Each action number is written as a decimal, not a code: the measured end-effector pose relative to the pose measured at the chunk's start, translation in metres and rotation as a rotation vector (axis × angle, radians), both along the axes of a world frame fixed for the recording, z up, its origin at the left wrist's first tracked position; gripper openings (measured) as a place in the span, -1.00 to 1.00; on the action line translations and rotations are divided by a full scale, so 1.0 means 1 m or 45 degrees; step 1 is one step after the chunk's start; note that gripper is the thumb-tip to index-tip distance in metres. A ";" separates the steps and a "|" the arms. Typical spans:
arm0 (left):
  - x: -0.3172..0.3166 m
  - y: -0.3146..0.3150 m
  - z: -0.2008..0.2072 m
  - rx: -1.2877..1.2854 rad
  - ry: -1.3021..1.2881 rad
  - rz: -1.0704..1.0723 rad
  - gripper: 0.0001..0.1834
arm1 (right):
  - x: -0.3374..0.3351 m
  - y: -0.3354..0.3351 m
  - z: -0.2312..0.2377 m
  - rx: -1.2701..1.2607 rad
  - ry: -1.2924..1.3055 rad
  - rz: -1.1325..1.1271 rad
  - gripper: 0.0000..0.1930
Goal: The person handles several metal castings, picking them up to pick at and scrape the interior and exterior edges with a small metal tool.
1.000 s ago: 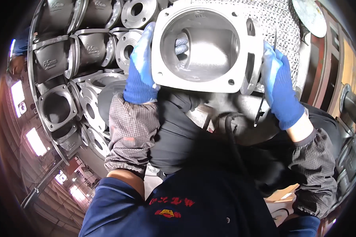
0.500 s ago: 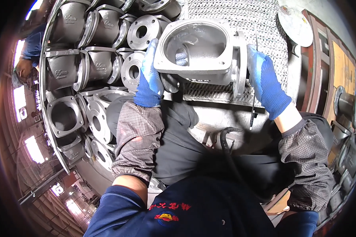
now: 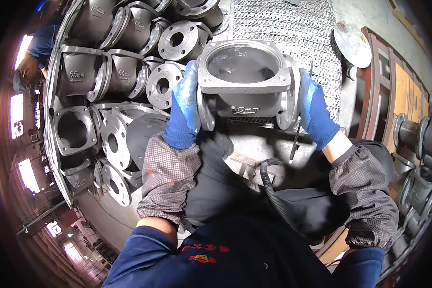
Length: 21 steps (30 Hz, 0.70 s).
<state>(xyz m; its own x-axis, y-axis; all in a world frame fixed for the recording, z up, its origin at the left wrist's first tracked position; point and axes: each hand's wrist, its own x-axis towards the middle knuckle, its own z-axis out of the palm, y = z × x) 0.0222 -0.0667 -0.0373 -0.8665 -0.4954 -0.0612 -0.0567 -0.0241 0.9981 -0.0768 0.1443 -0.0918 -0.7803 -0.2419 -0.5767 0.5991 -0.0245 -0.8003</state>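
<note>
Between my two blue-gloved hands is a grey cast-metal valve body (image 3: pixel 247 102), its wide square-flanged opening tilted up toward me and a round flange at each side. My left hand (image 3: pixel 184 108) presses against the outside of the left flange. On the other side my right hand (image 3: pixel 316 111) grips the right flange. A thin dark rod-shaped tool (image 3: pixel 295 144) hangs just beside my right hand; whether the hand touches it, I cannot tell. The valve body is over the near edge of a metal mesh surface (image 3: pixel 283 24).
Several like valve bodies (image 3: pixel 77 74) are stacked at the left. A round whitish disc (image 3: pixel 352 44) stands right of the mesh, near a reddish metal frame (image 3: pixel 367 91). More flanged castings (image 3: pixel 420 180) lie at the far right. A black corrugated hose (image 3: pixel 273 192) runs by my legs.
The valve body has come down closer to me and turned, so its left flange and front wall show more. Both hands moved with it; left fingers no longer show inside the opening.
</note>
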 end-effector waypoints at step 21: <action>0.034 0.046 0.030 -1.011 0.100 -0.559 -0.05 | 0.047 0.072 -0.037 -0.031 -0.366 -0.076 -0.64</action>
<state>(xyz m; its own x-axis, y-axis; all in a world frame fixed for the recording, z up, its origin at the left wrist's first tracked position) 0.0563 -0.0209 -0.0076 -0.9744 0.0085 0.2244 0.1703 0.6797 0.7134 -0.0300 0.2166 -0.1290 -0.5992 -0.2170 -0.7706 0.7979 -0.0834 -0.5970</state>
